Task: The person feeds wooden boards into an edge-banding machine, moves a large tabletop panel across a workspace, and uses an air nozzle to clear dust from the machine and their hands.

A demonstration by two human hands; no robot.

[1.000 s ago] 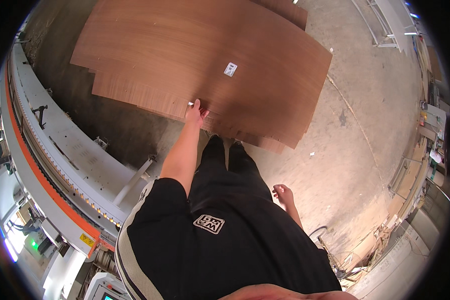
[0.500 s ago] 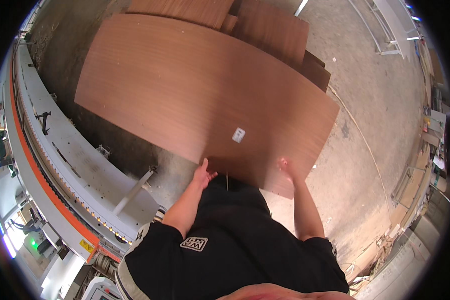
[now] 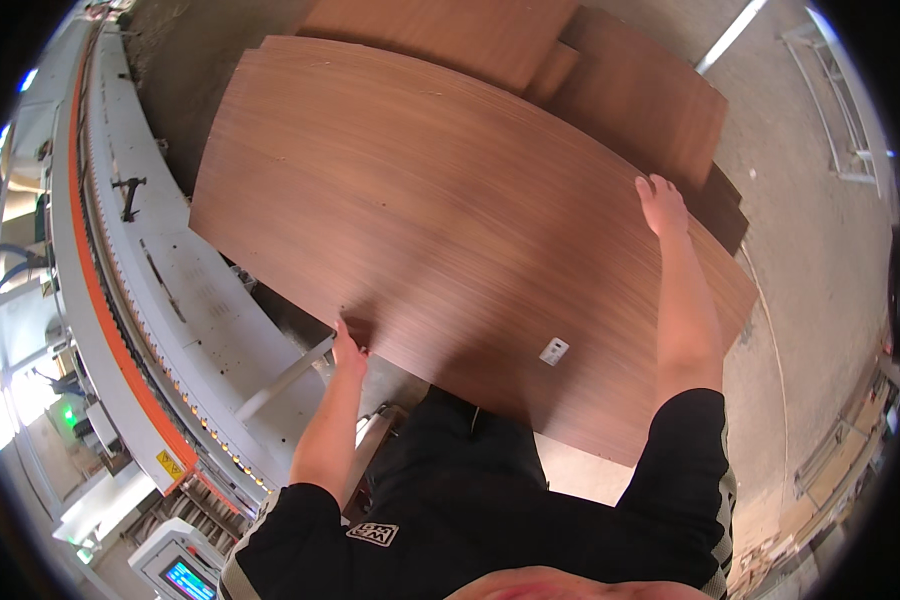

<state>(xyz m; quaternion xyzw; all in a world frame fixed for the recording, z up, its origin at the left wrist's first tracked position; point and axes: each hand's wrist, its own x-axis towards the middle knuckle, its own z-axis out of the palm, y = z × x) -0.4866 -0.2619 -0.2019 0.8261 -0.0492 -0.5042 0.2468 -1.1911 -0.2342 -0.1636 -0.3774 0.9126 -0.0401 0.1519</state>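
Concrete workshop floor, large brown wood-grain panel with small white label, left fingers and right fingers gripping its edges.

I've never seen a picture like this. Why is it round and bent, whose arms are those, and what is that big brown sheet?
The picture comes from a wide fisheye camera worn on a person's head, looking down, so straight edges bend near the rim. The arms rising from the bottom are that person's own. The left hand grips the near edge of a large brown wood-grain panel, and the right hand holds its far right edge. A small white label sits on the panel. More brown panels lie stacked behind on the concrete floor. At left runs a long white machine with an orange stripe.
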